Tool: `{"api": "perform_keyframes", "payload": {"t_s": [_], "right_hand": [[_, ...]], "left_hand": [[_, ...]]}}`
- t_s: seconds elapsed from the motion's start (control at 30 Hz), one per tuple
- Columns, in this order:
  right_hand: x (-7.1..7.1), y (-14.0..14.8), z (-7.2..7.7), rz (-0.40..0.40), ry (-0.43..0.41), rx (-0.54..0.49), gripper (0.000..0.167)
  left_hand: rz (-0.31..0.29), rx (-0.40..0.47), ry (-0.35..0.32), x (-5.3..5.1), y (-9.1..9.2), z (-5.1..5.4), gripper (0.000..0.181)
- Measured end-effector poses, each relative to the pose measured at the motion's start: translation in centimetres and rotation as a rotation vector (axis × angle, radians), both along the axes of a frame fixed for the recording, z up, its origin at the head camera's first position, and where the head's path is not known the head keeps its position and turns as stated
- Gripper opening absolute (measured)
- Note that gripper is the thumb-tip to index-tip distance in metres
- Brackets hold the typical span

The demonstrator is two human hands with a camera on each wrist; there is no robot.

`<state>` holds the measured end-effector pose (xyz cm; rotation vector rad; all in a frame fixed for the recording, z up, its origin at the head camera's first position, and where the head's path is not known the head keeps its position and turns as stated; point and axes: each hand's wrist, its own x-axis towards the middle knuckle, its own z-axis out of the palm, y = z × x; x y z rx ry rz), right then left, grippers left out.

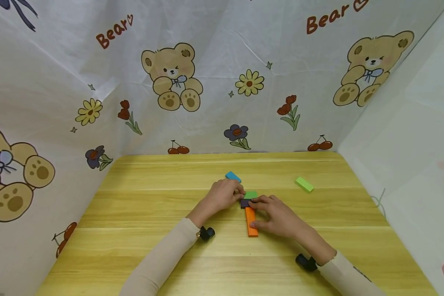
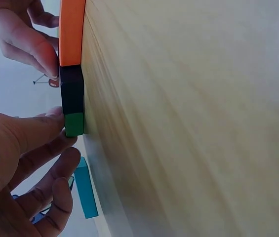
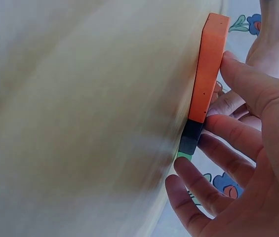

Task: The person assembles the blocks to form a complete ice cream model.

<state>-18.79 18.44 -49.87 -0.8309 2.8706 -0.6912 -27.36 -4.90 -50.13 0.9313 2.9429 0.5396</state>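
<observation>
Near the middle of the wooden table, an orange block (image 1: 251, 224), a black block (image 1: 245, 203) and a green block (image 1: 250, 194) lie flat, end against side, in a line running away from me. At the far end, my left hand (image 1: 222, 194) pinches the green block between thumb and index finger. My right hand (image 1: 279, 216) rests on the right side, its thumb touching the orange block and its index finger at the black one. Its other fingers extend loosely beside the green block, as the right wrist view shows.
A blue block (image 1: 232, 176) lies beyond my left hand. Farther right is a light green block (image 1: 304, 184). White cloth (image 1: 214, 115) printed with bears and flowers hangs behind and beside the table (image 1: 222, 263). Each wrist wears a small black camera (image 1: 207, 234).
</observation>
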Motion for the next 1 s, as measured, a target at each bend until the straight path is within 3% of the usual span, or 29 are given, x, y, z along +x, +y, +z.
{"api": "perform_keyframes", "payload": {"t_s": [0.67,1.0], "right_hand": [[0.47,-0.21,-0.16,-0.044,-0.015,-0.014,0.061],[0.39,0.06,-0.25,-0.042,-0.015,-0.011,0.063]], "left_hand": [[-0.016,0.021,-0.043,0.20,-0.39,0.32,0.014],[-0.058,0.026,-0.081,-0.24,-0.83,0.17,0.019]]}}
